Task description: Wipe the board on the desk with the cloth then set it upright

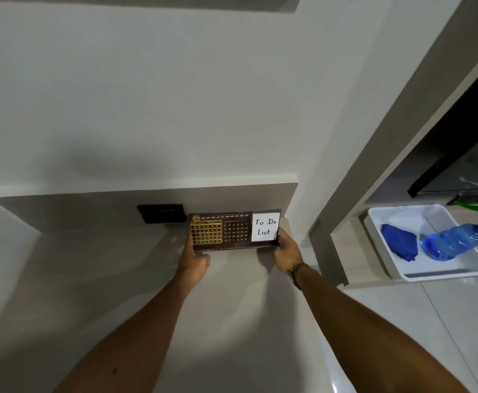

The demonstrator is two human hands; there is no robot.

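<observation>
The board (233,231) is a dark brown calendar board with a gold grid on its left and a white "To Do List" note on its right. It stands upright at the back of the desk (118,279), close to the wall panel. My left hand (194,258) grips its lower left corner. Its right edge is held by my right hand (287,252), which wears a watch. The blue cloth (399,242) lies folded in a white tray (442,272) off to the right, away from both hands.
A blue spray bottle (456,239) with a green and white nozzle lies in the tray beside the cloth. A black socket plate (161,213) sits on the wall panel left of the board. A dark screen (465,154) hangs above the tray.
</observation>
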